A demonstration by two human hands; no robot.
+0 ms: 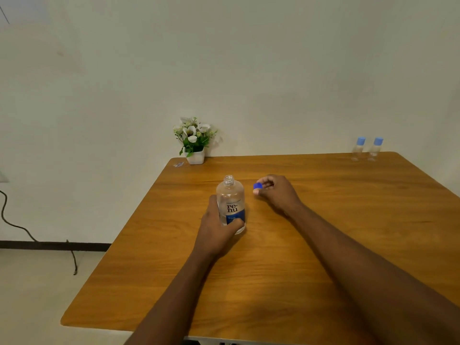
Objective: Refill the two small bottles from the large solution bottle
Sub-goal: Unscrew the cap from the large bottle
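The large clear solution bottle [231,200] with a blue-and-white label stands upright on the wooden table [286,270], its neck uncapped. My left hand [216,225] grips the bottle low around its body. Just right of the bottle, my right hand [276,192] pinches the bottle's blue cap [258,186] between thumb and fingers, close above the tabletop. Two small clear bottles stand side by side with light-blue caps at the far right corner: the left small bottle [358,149] and the right small bottle [374,149].
A white pot of artificial white flowers [193,140] sits at the table's far left corner, with a small clear wrapper [178,164] beside it. A black cable [15,225] trails on the floor at left. A pale wall stands behind the table.
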